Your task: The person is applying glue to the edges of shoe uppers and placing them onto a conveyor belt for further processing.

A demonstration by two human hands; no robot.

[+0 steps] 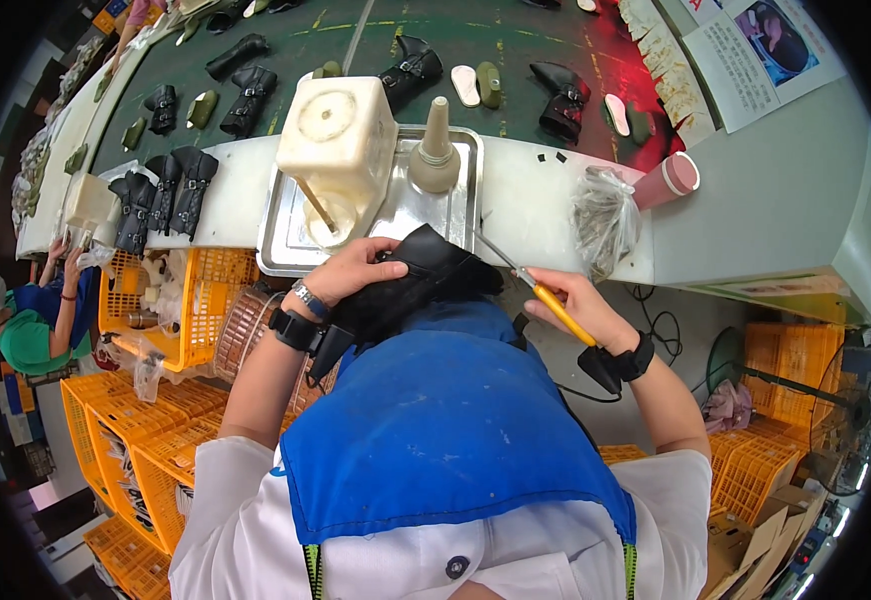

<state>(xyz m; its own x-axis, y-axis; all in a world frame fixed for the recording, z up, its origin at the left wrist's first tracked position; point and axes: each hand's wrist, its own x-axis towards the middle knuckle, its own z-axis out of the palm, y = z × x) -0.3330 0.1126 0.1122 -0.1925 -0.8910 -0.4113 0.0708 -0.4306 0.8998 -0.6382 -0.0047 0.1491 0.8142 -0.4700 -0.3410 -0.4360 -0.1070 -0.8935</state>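
Note:
My left hand (356,272) grips a black boot upper (431,262) that lies across my lap at the front edge of the work table. My right hand (584,312) is closed round the yellow handle of a screwdriver-like tool (562,312). Its thin metal shaft points up and left, with the tip close to the tray's right edge and apart from the boot upper. On the metal tray (471,170) just beyond stand a cream plastic glue container (331,125), with a stick in its front opening, and a beige cone-necked bottle (436,150).
A green conveyor belt (376,45) carries black boots and green shoe forms. More black boots (193,190) lie left of the tray. At right are a clear plastic bag (606,220) and a pink cup (668,180). Yellow crates (171,310) flank me; a co-worker (41,320) sits left.

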